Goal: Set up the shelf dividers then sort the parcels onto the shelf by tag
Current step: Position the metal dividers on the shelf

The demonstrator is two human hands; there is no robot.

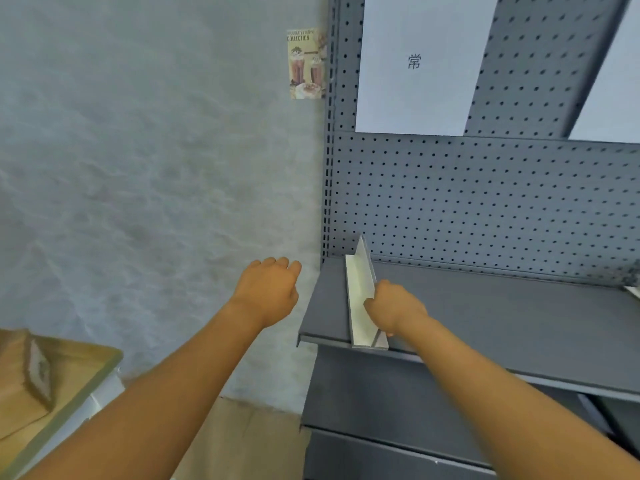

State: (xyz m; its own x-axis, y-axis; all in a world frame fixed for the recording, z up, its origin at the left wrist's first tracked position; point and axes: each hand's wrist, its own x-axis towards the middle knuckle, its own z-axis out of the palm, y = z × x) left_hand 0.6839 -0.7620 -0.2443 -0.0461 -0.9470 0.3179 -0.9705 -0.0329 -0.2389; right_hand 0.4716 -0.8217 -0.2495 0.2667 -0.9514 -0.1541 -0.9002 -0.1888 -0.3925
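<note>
A white shelf divider stands upright on the grey shelf near its left end, running from the front lip back to the pegboard. My right hand grips the divider's upright fin near the front. My left hand hovers in the air left of the shelf edge, fingers loosely curled, holding nothing. A brown parcel with a white tag lies on the wooden table at the lower left.
The grey pegboard back panel carries white paper signs. A second white piece shows at the shelf's far right edge. Lower shelves sit below. A drinks poster hangs on the grey wall.
</note>
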